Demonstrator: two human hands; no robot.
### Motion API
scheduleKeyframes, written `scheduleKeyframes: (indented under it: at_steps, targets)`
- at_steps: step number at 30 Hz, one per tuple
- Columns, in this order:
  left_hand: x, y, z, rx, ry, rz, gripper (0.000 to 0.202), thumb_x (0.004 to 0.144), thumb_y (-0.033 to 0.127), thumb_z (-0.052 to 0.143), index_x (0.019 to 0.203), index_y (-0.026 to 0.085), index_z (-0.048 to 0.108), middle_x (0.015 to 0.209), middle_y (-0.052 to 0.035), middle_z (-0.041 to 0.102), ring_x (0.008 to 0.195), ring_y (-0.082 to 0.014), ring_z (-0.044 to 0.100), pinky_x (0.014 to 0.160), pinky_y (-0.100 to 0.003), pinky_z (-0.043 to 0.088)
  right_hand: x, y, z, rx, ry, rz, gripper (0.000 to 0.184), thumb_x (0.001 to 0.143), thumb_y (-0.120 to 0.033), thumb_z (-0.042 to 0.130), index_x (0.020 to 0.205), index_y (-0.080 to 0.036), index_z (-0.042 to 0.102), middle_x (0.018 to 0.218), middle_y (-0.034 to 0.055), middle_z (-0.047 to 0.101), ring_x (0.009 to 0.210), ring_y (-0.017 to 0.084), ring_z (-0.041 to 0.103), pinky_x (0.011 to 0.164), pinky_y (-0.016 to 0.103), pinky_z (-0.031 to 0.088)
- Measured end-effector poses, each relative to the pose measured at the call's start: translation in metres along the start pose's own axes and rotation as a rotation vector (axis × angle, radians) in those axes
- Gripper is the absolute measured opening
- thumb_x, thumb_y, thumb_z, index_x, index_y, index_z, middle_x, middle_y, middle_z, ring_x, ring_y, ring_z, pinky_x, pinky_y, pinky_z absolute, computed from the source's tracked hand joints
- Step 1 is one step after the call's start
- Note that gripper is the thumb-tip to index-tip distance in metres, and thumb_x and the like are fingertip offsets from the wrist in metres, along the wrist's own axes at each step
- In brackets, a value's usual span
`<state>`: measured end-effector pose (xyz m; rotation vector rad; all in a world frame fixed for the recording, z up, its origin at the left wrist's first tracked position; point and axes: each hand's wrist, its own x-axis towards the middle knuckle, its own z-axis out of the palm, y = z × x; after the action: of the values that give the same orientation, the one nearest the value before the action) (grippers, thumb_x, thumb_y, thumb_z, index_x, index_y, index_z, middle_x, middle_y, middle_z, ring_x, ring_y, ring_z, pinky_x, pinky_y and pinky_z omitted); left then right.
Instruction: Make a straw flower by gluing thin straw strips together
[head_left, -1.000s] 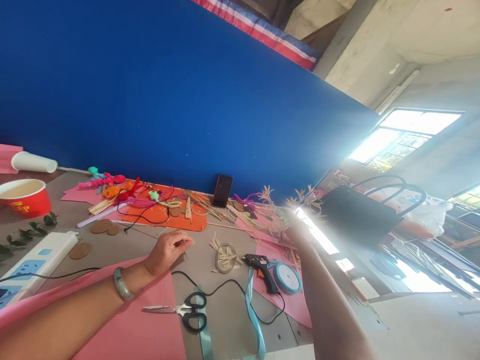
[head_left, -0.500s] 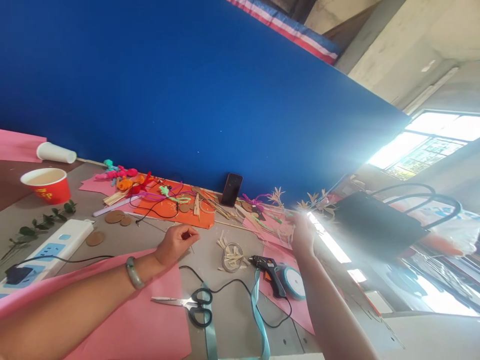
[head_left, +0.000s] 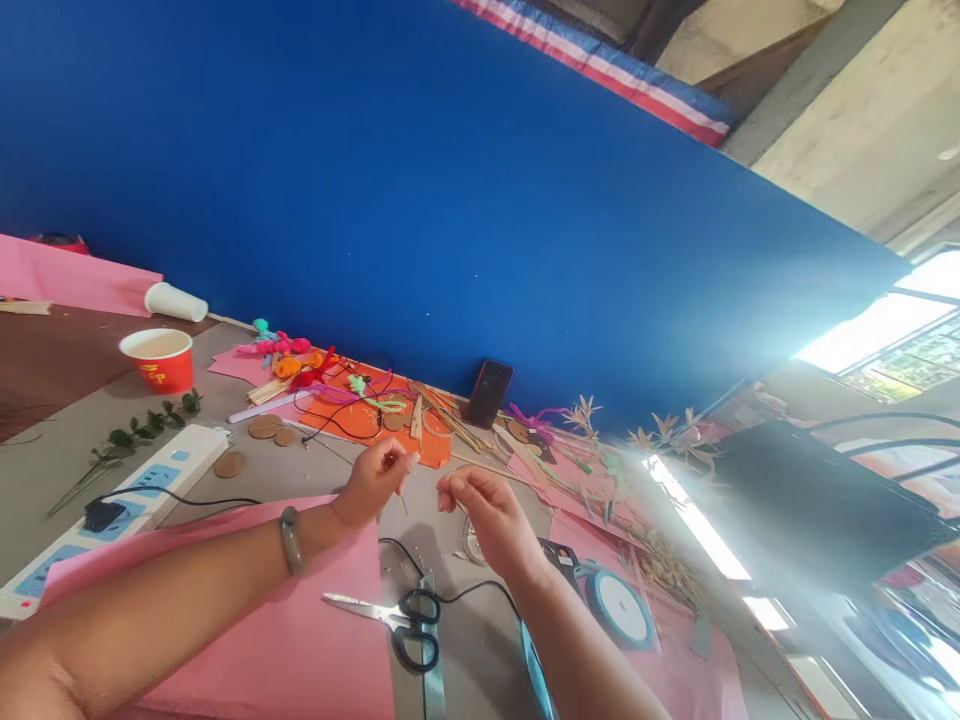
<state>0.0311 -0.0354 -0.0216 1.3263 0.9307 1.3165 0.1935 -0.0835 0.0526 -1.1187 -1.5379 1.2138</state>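
Left hand: the left hand (head_left: 373,482), a green bangle (head_left: 290,539) on its wrist, is raised just above the grey table (head_left: 60,465), thumb and forefinger pressed together on a thin pale sliver (head_left: 403,497) that hangs from the fingertips.
Right hand: the right hand (head_left: 489,515) is held just beside the left, fingers curled with the thumb and forefinger tips drawn close; whether they grip anything cannot be told.
Below the hands: black-handled scissors (head_left: 396,615) lie on the table at the edge of a pink paper sheet (head_left: 285,640), with a black cord (head_left: 450,590) looping past them and a pale blue ribbon (head_left: 431,680) running under the handles.
Near right: a ribbon spool (head_left: 619,607) sits beside the right forearm.
Far side: an orange sheet (head_left: 360,420) strewn with coloured strings and straw strips lies before a blue wall (head_left: 375,180), where a dark phone (head_left: 488,394) leans upright.
Left of scene: a white power strip (head_left: 142,480), brown discs (head_left: 264,427), a leafy sprig (head_left: 142,430), a red paper cup (head_left: 159,360) and a tipped white cup (head_left: 175,301).
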Motion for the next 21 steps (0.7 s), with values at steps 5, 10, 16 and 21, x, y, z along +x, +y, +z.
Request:
scheduleKeyframes:
  at_steps: [5,10,16,21]
  targets:
    - [0.003,0.013,-0.002,-0.049,-0.075,0.007,0.028,0.076,0.041,0.065,0.084,0.014,0.062,0.079,-0.0020,0.062,0.049,-0.0068,0.052,0.048,-0.021,0.041,0.006,0.025,0.006,0.052,0.098,0.013,0.013,0.074,-0.033,0.071,0.070,-0.021,0.069,0.068,0.0012,0.067,0.068,0.016,0.057,0.071,0.030,0.043]
    - [0.002,0.027,-0.004,0.006,-0.081,0.042,0.027,0.084,0.038,0.057,0.077,0.014,0.067,0.071,-0.0027,0.062,0.054,-0.0083,0.055,0.053,-0.021,0.044,0.010,0.042,0.004,0.044,0.255,0.001,0.025,0.065,-0.033,0.078,0.055,-0.020,0.059,0.055,-0.0017,0.059,0.057,0.014,0.050,0.062,0.028,0.040]
    - [0.001,0.036,-0.004,-0.069,-0.271,-0.035,0.036,0.078,0.031,0.064,0.112,0.018,0.063,0.095,-0.0060,0.067,0.057,-0.0082,0.057,0.055,-0.022,0.047,0.011,0.046,0.001,0.019,0.317,-0.026,0.029,0.065,-0.038,0.078,0.059,-0.020,0.055,0.058,-0.0026,0.053,0.057,0.012,0.044,0.059,0.026,0.037]
    - [-0.001,0.043,-0.005,0.074,-0.363,-0.013,0.020,0.073,0.033,0.071,0.080,0.015,0.071,0.072,-0.0044,0.069,0.065,-0.0146,0.060,0.061,-0.024,0.048,0.008,0.050,0.002,-0.061,0.321,-0.064,0.029,0.067,-0.042,0.076,0.061,-0.020,0.056,0.059,-0.0013,0.055,0.058,0.014,0.046,0.058,0.027,0.037]
